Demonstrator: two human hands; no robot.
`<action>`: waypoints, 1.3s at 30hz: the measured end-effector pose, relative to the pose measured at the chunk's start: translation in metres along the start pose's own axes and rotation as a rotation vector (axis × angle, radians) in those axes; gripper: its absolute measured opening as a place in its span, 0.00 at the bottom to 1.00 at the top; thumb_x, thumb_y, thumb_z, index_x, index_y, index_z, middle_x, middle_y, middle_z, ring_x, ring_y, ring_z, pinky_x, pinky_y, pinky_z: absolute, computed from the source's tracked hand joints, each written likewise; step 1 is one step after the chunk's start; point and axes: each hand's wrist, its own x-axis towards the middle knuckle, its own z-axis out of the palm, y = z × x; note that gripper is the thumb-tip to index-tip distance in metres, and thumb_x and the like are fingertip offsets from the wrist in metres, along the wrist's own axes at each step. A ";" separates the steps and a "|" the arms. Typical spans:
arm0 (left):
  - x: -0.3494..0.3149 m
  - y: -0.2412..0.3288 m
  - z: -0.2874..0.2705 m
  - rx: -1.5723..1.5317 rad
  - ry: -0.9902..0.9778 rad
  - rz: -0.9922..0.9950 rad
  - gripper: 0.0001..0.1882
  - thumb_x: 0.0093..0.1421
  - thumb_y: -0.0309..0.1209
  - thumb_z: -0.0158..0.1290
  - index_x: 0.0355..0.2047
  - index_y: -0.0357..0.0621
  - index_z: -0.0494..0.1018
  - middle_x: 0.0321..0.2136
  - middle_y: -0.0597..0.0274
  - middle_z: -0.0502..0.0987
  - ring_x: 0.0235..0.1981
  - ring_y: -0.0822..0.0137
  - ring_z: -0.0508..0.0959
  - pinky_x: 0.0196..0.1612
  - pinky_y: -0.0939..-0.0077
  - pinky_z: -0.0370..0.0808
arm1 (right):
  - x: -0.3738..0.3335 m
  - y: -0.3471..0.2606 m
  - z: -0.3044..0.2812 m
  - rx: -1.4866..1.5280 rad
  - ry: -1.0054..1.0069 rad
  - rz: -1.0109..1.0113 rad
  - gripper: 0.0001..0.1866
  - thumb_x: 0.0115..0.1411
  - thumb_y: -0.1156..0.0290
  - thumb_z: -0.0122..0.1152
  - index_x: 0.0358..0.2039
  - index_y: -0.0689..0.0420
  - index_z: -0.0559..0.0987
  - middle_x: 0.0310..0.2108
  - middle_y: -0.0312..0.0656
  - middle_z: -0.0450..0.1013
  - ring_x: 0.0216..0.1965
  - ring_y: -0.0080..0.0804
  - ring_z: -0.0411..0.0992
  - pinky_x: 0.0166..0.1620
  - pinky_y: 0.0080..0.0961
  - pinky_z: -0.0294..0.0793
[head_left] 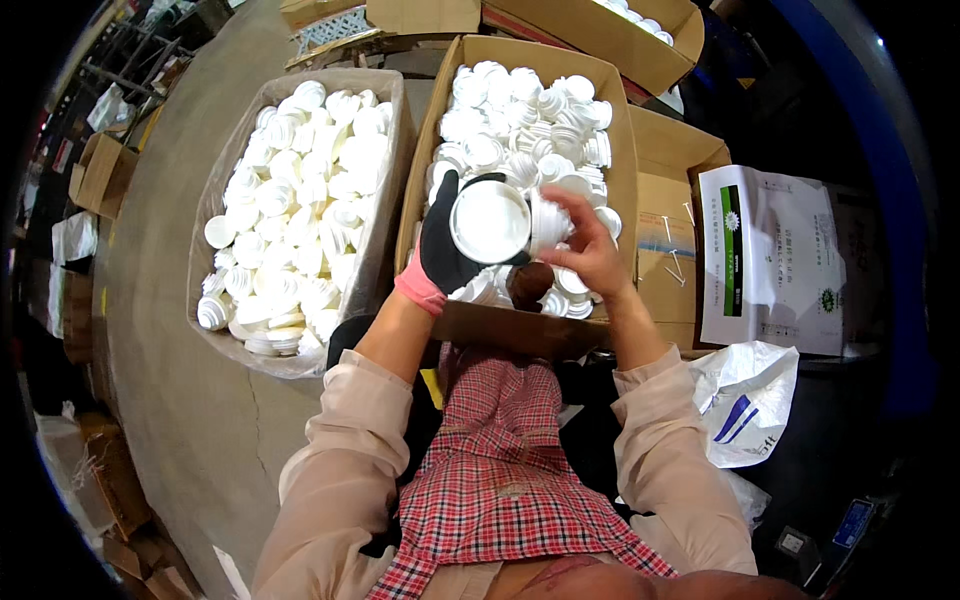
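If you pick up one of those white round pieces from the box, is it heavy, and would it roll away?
Probably light: the gloved left hand lifts one white round piece easily. It looks like stiff plastic, keeping its shape. Being round, it might roll on edge, though those piled in the cardboard box sit still.

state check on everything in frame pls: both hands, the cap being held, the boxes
left hand: gloved, gripping white round cap
right hand: bare, fingers on the cap's side
white round cap: held up, hollow side facing camera
cardboard box: open, filled with white caps
plastic-lined box: open, heaped with white caps
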 end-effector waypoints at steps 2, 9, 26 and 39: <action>0.003 -0.006 0.003 0.183 0.024 0.005 0.44 0.42 0.35 0.73 0.55 0.35 0.60 0.44 0.53 0.75 0.45 0.60 0.76 0.48 0.68 0.74 | 0.001 -0.014 -0.013 -0.118 0.188 0.055 0.35 0.50 0.74 0.71 0.59 0.49 0.68 0.57 0.35 0.61 0.56 0.31 0.63 0.54 0.27 0.68; 0.003 0.004 0.024 0.040 -0.111 0.006 0.43 0.46 0.32 0.68 0.60 0.34 0.60 0.50 0.52 0.73 0.50 0.61 0.74 0.54 0.70 0.71 | -0.007 -0.020 0.010 -0.431 0.058 -0.075 0.33 0.48 0.66 0.72 0.56 0.50 0.73 0.49 0.39 0.68 0.49 0.34 0.68 0.48 0.27 0.69; 0.001 0.001 0.017 0.140 -0.175 0.059 0.37 0.47 0.32 0.67 0.57 0.38 0.64 0.51 0.52 0.72 0.52 0.55 0.74 0.56 0.67 0.69 | -0.004 -0.036 0.021 -0.762 -0.021 -0.223 0.36 0.41 0.77 0.69 0.55 0.50 0.74 0.56 0.43 0.66 0.54 0.45 0.65 0.56 0.37 0.67; 0.000 -0.002 0.016 0.091 -0.163 0.037 0.37 0.47 0.31 0.67 0.56 0.38 0.65 0.52 0.50 0.72 0.53 0.54 0.73 0.57 0.67 0.69 | -0.004 -0.042 0.028 -0.813 -0.029 -0.227 0.36 0.41 0.80 0.68 0.56 0.50 0.74 0.56 0.45 0.64 0.54 0.45 0.64 0.52 0.34 0.72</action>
